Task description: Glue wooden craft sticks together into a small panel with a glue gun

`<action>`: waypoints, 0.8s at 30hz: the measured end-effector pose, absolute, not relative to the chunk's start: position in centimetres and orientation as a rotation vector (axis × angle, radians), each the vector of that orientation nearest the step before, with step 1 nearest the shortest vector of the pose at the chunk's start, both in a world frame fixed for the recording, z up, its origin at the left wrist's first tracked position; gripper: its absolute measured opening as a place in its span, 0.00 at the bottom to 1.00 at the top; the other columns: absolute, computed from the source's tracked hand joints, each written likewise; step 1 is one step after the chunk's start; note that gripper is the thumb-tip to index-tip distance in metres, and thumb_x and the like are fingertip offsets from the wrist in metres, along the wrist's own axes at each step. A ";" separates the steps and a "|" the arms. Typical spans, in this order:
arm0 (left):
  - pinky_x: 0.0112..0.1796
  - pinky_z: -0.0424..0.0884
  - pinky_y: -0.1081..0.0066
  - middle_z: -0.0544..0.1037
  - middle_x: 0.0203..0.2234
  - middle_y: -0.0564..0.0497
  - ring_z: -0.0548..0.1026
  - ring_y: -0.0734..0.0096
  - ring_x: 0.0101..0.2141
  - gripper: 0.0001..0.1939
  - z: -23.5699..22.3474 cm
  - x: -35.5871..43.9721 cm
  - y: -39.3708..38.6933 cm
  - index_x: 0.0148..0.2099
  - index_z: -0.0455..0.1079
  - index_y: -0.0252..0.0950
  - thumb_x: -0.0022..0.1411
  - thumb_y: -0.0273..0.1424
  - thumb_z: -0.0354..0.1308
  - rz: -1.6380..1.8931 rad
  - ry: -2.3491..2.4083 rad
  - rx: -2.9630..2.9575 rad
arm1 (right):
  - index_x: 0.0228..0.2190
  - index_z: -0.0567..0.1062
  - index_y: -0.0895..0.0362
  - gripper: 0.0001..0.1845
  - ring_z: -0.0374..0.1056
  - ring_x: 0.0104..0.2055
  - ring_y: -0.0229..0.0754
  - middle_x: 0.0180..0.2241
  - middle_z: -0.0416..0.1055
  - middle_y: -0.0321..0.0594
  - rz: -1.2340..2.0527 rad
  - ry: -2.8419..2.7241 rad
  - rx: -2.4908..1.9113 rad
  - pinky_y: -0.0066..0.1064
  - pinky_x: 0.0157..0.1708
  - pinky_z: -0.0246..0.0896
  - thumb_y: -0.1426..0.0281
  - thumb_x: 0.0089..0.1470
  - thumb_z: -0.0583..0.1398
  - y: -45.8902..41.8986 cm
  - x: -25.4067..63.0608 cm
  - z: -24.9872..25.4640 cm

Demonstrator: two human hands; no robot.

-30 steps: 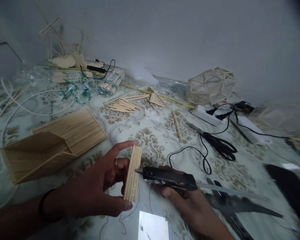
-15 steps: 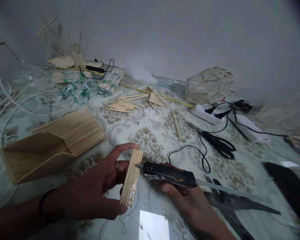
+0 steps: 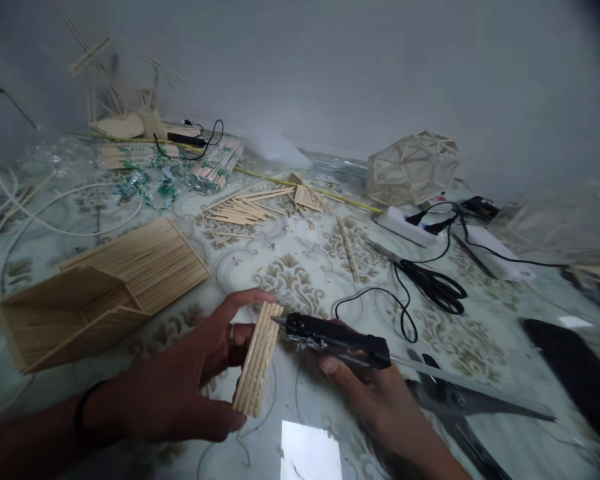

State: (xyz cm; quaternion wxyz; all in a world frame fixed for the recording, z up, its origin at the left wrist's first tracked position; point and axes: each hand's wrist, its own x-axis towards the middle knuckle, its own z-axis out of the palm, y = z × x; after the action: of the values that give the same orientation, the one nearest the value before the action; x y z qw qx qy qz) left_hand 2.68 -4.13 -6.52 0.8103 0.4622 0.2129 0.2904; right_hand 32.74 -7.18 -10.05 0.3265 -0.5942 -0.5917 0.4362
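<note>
Between the thumb and fingers of my left hand (image 3: 180,373) is a small bundle of wooden sticks (image 3: 258,360), tilted, with shiny glue along its right side. My right hand (image 3: 365,387) grips a black hot glue gun (image 3: 337,340), its metal nozzle pointing left at the upper part of the bundle. A clear glue stick (image 3: 430,370) juts from the back of the gun. To the left lies a box-like structure of wooden sticks (image 3: 135,267). Pliers-like black cutters (image 3: 460,407) rest beside my right wrist.
Loose sticks (image 3: 243,208) lie farther back. Black scissors (image 3: 430,283), a white power strip (image 3: 415,228) and a dark phone-like slab (image 3: 570,373) are on the right. A stick polyhedron (image 3: 413,170) and packaged sticks (image 3: 217,163) stand toward the wall. Cords cross the patterned tabletop.
The glue gun's nozzle has moved up along the stick bundle toward its top end. The bundle has shifted slightly left and down. Both hands keep their holds.
</note>
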 end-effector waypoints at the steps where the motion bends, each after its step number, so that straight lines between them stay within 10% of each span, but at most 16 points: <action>1: 0.59 0.67 0.55 0.80 0.56 0.52 0.78 0.58 0.56 0.49 -6.5 2.7 -4.1 0.76 0.54 0.59 0.64 0.31 0.76 0.622 0.457 0.992 | 0.57 0.86 0.50 0.34 0.80 0.63 0.65 0.60 0.84 0.52 1.140 -1.544 -1.559 0.56 0.63 0.77 0.41 0.63 0.68 -7.2 32.7 -10.2; 24: 0.57 0.67 0.58 0.81 0.50 0.56 0.77 0.63 0.50 0.50 -6.6 2.4 -3.9 0.74 0.56 0.60 0.59 0.30 0.79 0.632 0.501 0.980 | 0.45 0.88 0.47 0.18 0.84 0.40 0.56 0.39 0.88 0.43 1.025 -1.877 -1.250 0.43 0.44 0.80 0.50 0.70 0.64 -6.2 31.0 -7.1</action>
State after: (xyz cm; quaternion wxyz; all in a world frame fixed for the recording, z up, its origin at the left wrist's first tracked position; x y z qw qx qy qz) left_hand 2.37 -3.87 -6.58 0.8052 0.4579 0.2341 0.2952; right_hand 31.00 -6.25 -7.11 0.3262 -0.4769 -0.7164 0.3910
